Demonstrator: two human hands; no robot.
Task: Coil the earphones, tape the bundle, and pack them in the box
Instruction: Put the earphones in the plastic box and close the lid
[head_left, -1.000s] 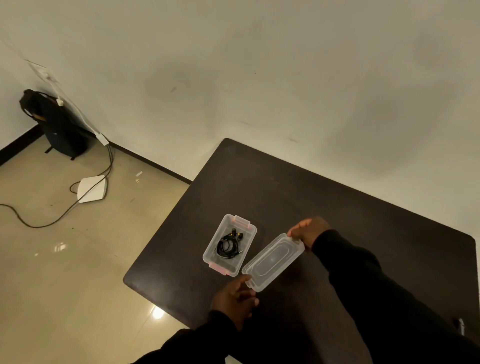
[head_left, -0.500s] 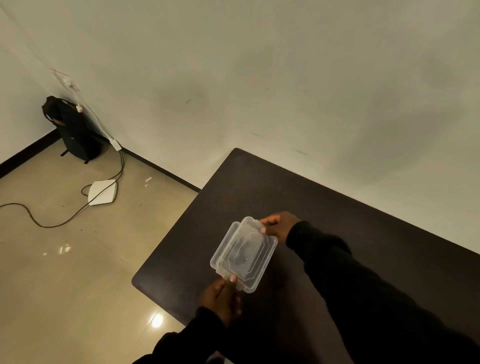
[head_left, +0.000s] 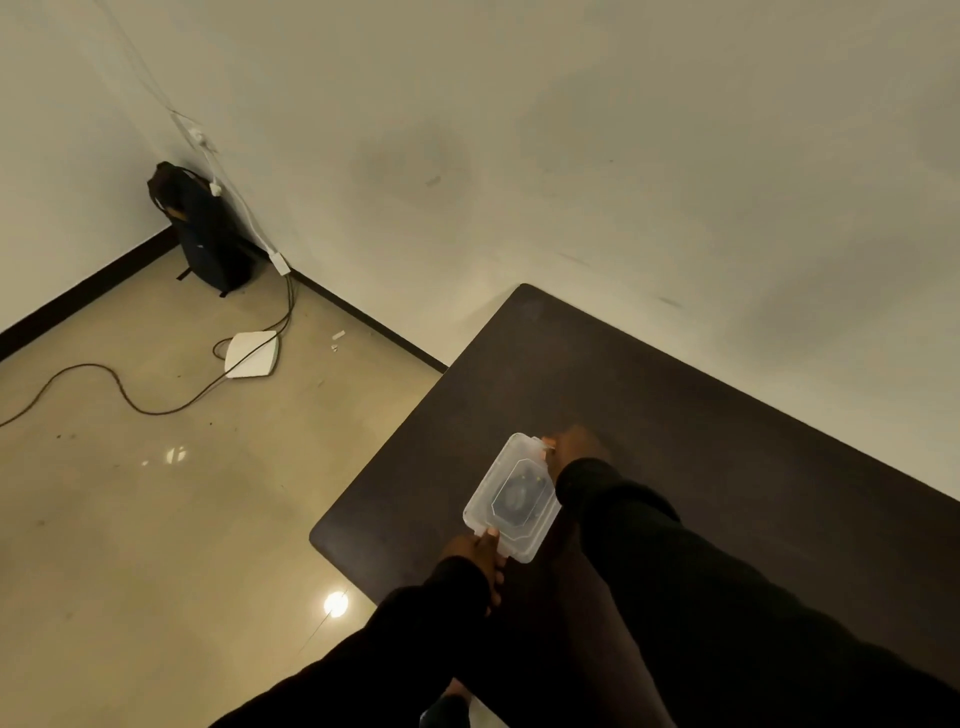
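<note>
Lid (head_left: 511, 493) now seated on box (head_left: 474, 512); L hand (head_left: 475, 558) & R hand (head_left: 571, 449) pinch its ends; no legible writing.

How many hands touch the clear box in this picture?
2. The left hand is at the clear box's near end; the right hand is at its far end.

Dark table (head_left: 649, 415), black bag (head_left: 208, 234) in corner, white device (head_left: 252, 354), floor cable (head_left: 104, 389)

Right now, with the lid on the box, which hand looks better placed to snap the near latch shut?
The left hand, probably. Its fingers already touch the near end of the box, right by that latch. The right hand sits at the far end, beside the other latch, so it would have to cross over.
</note>
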